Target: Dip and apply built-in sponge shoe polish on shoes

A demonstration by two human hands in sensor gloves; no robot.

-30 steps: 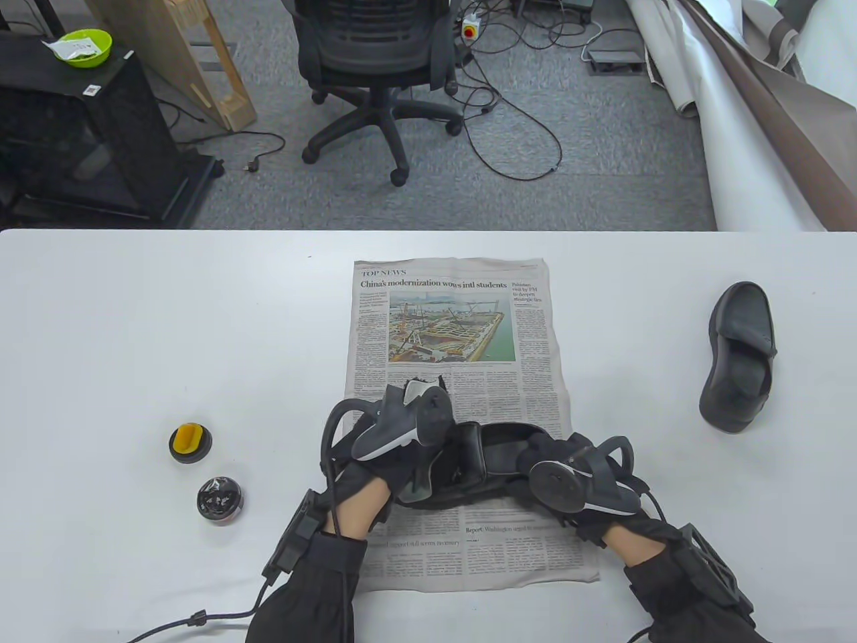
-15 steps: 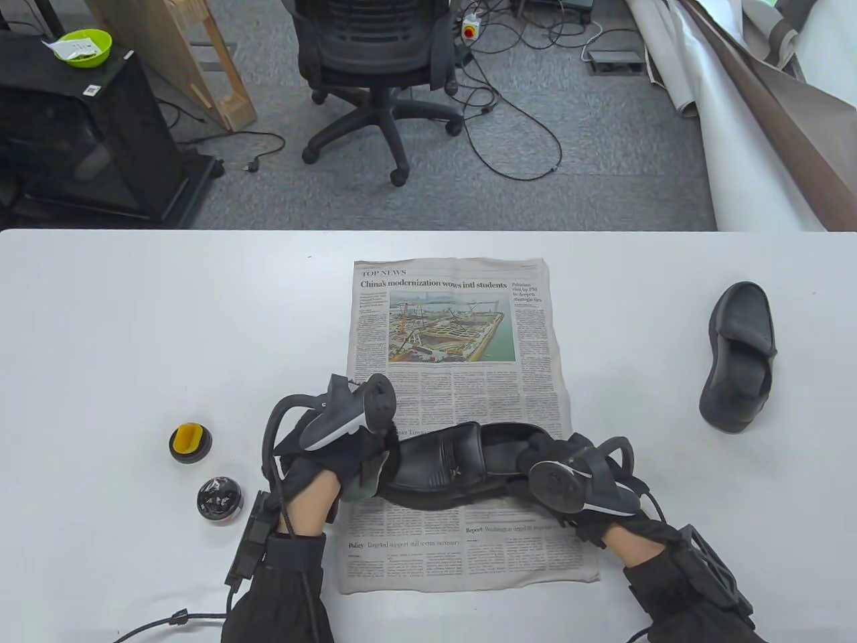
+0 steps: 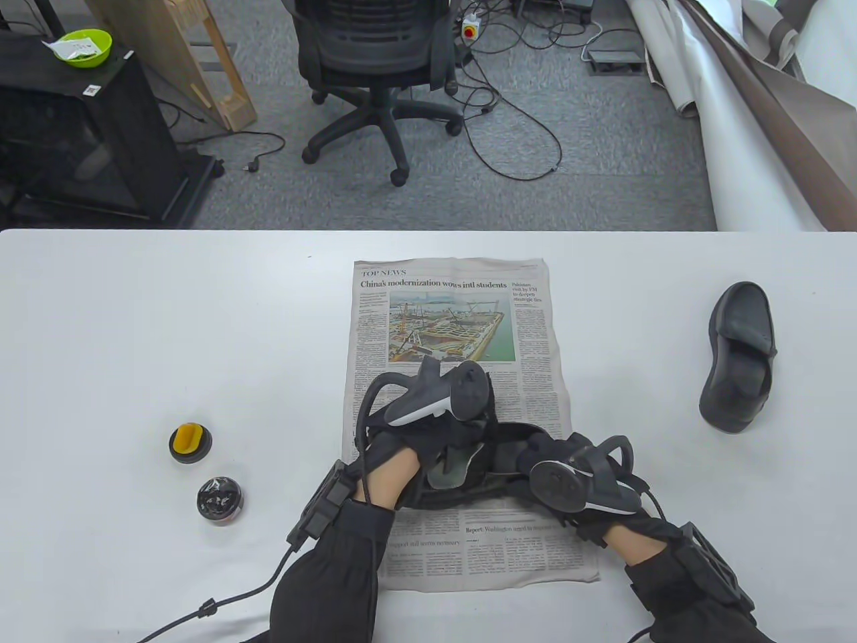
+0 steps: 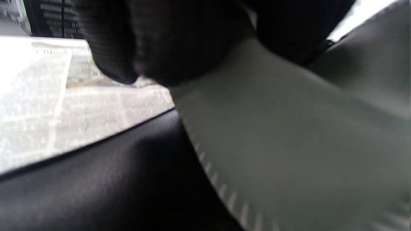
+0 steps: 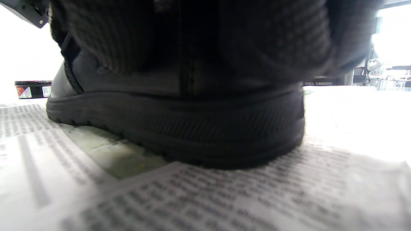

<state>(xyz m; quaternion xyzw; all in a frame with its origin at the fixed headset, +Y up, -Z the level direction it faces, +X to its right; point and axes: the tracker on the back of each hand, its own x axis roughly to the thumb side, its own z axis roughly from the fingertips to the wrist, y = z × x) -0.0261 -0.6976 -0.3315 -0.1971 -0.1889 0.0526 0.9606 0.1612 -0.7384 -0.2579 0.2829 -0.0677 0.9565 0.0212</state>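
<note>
- Newspaper (image 3: pixel 462 321) covers the white table (image 3: pixel 134 335), likely shielding it from polish.
- Black shoe (image 3: pixel 499 462) lies on its near part.
- Right hand (image 3: pixel 576 482) grips the heel, steadying it.
- Left hand (image 3: pixel 428 435) pinches a grey cloth (image 3: pixel 455 465) against the upper.
- Open polish tin (image 3: pixel 219 499) sits near left.

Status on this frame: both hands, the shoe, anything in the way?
Left hand holds a grey cloth against the shoe. Right hand grips the shoe's heel on the newspaper. Polish tin and sponge lid sit clear, left.
</note>
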